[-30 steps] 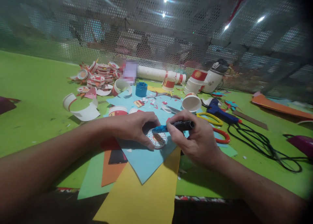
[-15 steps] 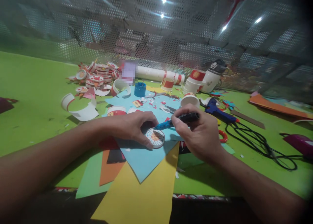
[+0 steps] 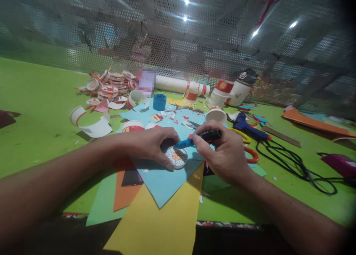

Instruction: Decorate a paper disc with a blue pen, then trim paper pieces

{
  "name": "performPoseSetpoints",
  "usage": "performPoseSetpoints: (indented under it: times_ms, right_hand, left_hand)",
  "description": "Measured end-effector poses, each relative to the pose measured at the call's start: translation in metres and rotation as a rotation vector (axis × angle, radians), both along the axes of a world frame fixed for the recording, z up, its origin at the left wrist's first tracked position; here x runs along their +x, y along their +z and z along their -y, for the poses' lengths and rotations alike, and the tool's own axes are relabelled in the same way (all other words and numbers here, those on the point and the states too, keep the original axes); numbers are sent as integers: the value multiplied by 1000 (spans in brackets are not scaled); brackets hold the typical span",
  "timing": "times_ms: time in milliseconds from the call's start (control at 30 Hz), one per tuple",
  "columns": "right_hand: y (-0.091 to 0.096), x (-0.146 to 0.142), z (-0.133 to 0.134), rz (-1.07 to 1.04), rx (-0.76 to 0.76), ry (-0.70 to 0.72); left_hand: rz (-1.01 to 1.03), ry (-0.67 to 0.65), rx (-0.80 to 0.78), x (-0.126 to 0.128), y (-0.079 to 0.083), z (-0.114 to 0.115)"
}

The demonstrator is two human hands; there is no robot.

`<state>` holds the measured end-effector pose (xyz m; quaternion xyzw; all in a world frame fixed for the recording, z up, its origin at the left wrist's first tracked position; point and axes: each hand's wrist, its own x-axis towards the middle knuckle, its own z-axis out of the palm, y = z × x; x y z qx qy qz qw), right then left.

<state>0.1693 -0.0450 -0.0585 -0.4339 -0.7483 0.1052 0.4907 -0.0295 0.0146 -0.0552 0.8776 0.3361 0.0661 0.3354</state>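
Observation:
My left hand grips the left edge of a round white paper-cup base between thumb and fingers. The base lies on light blue paper and bears a gold pattern in the middle with dark dots around it. My right hand is closed round a marker with a black rear end and a blue front part. The marker's tip is at the upper edge of the base; whether it touches the surface I cannot tell. Scissors with yellow and red handles lie partly hidden behind my right hand.
Decorated discs are piled at the back left. A cut cup strip curls nearby. Behind stand a blue pot, paper cups and a white bottle. A blue glue gun with a black cord lies right.
My right hand and the marker have shifted slightly left, and more of the scissors' handles shows. My left hand and the cup base have stayed in place.

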Motion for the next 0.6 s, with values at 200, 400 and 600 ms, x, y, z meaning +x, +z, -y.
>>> performPoseSetpoints:
  times_ms: [200,400,600]
  right_hand:
    - [0,0,-1,4,-33,-24]
    - [1,-2,3,34,8,5]
    - [0,-2,5,88,60,31]
  left_hand:
    - [1,4,1,-1,-2,0]
    - [-5,12,6,0,-2,0]
    - [2,-2,15,0,-4,-1]
